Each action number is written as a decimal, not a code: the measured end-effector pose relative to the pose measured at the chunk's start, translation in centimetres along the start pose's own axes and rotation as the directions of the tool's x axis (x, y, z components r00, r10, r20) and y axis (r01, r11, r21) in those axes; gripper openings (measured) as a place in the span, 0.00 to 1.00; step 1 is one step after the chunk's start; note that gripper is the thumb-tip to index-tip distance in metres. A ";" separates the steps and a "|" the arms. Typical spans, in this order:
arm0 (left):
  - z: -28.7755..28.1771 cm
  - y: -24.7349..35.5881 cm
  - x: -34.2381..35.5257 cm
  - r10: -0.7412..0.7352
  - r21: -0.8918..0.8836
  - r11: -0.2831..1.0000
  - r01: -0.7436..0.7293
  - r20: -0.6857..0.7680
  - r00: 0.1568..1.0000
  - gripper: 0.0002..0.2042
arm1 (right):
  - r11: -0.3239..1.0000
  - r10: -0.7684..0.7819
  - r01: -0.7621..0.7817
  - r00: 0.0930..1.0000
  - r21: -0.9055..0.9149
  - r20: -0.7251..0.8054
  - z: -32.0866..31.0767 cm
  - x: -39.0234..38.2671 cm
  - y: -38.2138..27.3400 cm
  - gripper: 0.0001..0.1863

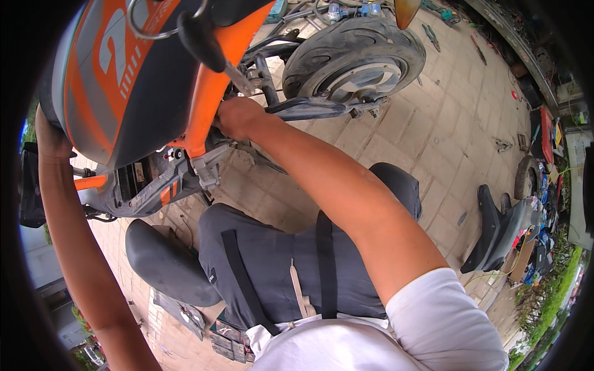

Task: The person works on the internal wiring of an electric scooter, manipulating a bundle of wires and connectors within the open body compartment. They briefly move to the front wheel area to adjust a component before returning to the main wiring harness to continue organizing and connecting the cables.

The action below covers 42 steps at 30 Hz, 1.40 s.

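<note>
An orange, black and grey scooter body panel [105, 74] fills the upper left, with a key on a ring [201, 46] hanging over it. My left hand [54, 133] reaches round the panel's far left side, its fingers mostly hidden behind it. My right hand [238, 119] is curled at the underside of the orange trim [207, 93]; what its fingers hold is hidden. A dusty black frame arm [309, 108] and a detached-looking wheel area with tyre [352, 43] lie just right of it. The scooter's lower frame [142, 188] sits below the panel.
My bent knees are beneath my arms. A black seat [161, 260] lies at lower left, a black plastic part [489, 229] at right. Pliers [431, 36], a power tool [445, 15] and a small wheel [526, 176] lie on the paving, with clutter along the right edge [544, 204].
</note>
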<state>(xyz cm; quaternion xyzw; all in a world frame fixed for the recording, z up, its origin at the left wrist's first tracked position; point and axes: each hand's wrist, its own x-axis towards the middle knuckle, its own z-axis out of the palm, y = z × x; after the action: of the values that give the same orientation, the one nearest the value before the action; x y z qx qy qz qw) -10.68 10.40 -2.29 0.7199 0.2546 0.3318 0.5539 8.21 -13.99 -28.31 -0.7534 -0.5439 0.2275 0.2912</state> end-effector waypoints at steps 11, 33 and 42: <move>3.9 1.6 -1.9 0.032 -0.033 0.999 -0.032 0.015 0.999 0.13 | 0.911 0.030 0.035 0.988 -0.410 0.151 0.7 -0.1 -2.4 0.19; -6.2 -1.5 5.5 -0.104 0.028 0.994 0.102 0.063 0.993 0.15 | 0.970 -0.111 0.126 0.990 -0.207 0.082 -1.1 -1.9 0.0 0.34; -8.1 -0.4 6.0 -0.121 0.048 0.992 0.119 0.038 0.992 0.16 | 0.973 -0.113 0.119 0.993 0.196 -0.038 -1.7 -1.7 0.2 0.35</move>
<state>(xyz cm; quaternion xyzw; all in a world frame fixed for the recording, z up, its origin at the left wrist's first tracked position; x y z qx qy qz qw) -12.95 19.95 -0.13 0.7224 0.2937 0.2771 0.5614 8.95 -16.00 -27.19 -0.6907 -0.5578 0.2528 0.3847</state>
